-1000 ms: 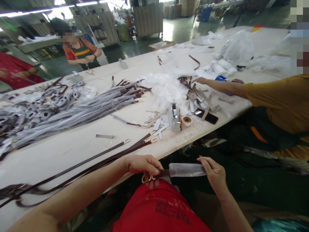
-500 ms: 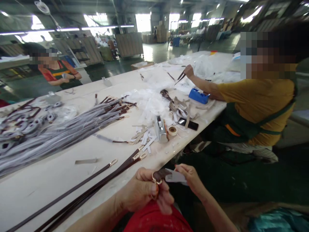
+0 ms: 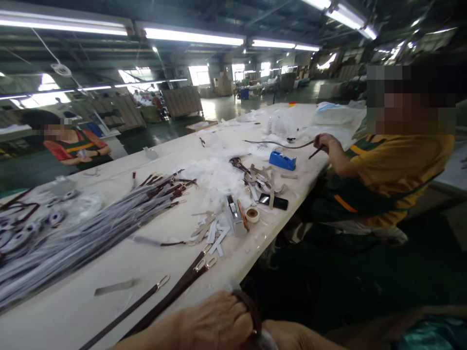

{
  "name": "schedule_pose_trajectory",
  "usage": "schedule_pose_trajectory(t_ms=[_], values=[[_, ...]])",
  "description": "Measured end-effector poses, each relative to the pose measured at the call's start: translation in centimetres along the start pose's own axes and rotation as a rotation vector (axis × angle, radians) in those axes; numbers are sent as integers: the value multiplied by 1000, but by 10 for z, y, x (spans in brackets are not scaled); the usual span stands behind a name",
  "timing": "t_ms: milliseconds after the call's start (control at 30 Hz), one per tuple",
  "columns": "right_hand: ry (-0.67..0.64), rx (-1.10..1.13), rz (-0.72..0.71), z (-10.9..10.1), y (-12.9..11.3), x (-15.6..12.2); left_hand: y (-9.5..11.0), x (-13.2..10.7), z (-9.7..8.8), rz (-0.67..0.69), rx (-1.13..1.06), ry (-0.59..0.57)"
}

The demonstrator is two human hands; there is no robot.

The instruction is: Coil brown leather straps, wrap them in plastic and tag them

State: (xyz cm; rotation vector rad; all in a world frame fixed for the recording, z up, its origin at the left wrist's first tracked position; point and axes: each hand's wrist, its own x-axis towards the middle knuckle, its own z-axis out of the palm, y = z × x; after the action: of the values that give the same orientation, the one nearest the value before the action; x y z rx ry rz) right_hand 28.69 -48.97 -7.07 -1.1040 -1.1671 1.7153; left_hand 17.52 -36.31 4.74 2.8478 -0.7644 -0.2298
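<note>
My left hand [image 3: 215, 318] is closed in a fist around a brown leather strap [image 3: 251, 306], which loops up over its knuckles. Beside it, at the bottom edge, my right hand [image 3: 290, 335] grips the same strap low down, its fingers mostly out of sight. A pale translucent wrap [image 3: 268, 341] shows between the hands. On the table to the left lie several brown straps [image 3: 182, 284] with gold-coloured metal loops. Just ahead are loose grey and white strips [image 3: 215, 236].
A grey tape dispenser [image 3: 234, 216], a tape roll [image 3: 252, 214] and a phone [image 3: 273, 201] lie near the table edge. Wrapped straps [image 3: 109, 228] are heaped left. A co-worker in yellow [image 3: 397, 170] handles a strap; another person [image 3: 78, 148] stands across the table.
My hands have moved down and closer together. My left hand has turned over, knuckles up, and the strap now bends over it. The view has tilted up. The co-worker's hands have drawn back with a strap.
</note>
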Motion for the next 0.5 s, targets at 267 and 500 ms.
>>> schedule_pose_trajectory(t_ms=[267,500], values=[[622,-381,-232,10,-39,-28,-4,-27,11,-734,-607,-174],[962,-711,-649,49,3,6,9,-16,9,-1096,-1745,123]])
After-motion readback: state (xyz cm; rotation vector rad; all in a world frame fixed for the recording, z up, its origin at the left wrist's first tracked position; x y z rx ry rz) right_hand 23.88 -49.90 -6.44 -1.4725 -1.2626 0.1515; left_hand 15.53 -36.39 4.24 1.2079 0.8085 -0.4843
